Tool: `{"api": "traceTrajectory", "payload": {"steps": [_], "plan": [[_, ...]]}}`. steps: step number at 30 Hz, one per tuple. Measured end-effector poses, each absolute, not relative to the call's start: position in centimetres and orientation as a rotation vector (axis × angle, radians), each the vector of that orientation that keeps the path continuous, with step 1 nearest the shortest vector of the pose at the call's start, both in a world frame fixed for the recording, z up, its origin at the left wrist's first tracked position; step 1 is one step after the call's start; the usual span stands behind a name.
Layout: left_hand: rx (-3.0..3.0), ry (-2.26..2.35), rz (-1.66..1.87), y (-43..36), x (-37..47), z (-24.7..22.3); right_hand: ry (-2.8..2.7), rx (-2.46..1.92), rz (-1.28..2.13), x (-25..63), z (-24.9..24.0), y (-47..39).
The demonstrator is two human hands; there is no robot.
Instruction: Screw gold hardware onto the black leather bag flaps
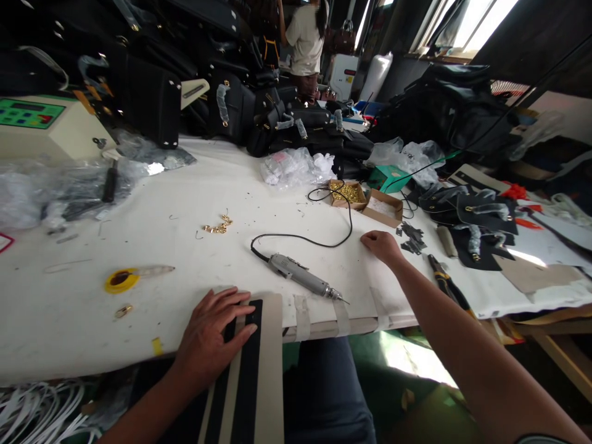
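Observation:
My left hand (210, 336) lies with fingers spread on a flat beige panel with black strips (269, 351), which overhangs the table's front edge above my lap. My right hand (383, 246) rests on the white tabletop with its fingers curled together; anything inside them is hidden. Just right of it are several small dark metal plates (411, 237). Between my hands lies a grey electric screwdriver (300, 275), its bit pointing right and its black cord (305, 235) looping back. Beyond my right hand stand a small box of gold-coloured hardware (348, 192) and an open cardboard box (383, 209) with pale contents.
Gold fittings (219, 226) and a yellow tape roll (121, 280) lie on the left. Black-and-yellow pliers (446, 283) sit near the right edge. Black bags (235, 111) are piled behind, with a person (306, 43) beyond. A machine with a green panel (50, 129) stands far left.

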State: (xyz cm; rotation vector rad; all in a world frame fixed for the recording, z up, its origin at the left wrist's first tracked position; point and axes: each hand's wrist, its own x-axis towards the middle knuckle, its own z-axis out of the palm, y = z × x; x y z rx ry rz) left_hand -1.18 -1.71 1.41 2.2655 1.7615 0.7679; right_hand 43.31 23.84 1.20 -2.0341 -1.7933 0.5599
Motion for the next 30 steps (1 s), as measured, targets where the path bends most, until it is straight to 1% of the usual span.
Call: {"api": "traceTrajectory", "payload": {"steps": [9, 15, 24, 30], "plan": [[2.25, 1.769, 0.755, -1.7, -1.1, 1.5, -1.839, -2.1, 0.368, 42.5, 1.3, 23.3], [2.217, 1.77, 0.762, -1.8, -0.9, 1.8, -2.052, -2.081, 0.214, 42.0, 2.0, 21.9], [2.168, 1.783, 0.758, -1.9, -0.5, 2.1, -2.258, -2.144, 0.217, 42.8, 3.8, 23.7], [2.122, 1.793, 0.747, -2.1, -0.2, 2.5, -2.426, -2.118, -0.001, 41.4, 3.9, 23.7]]}}
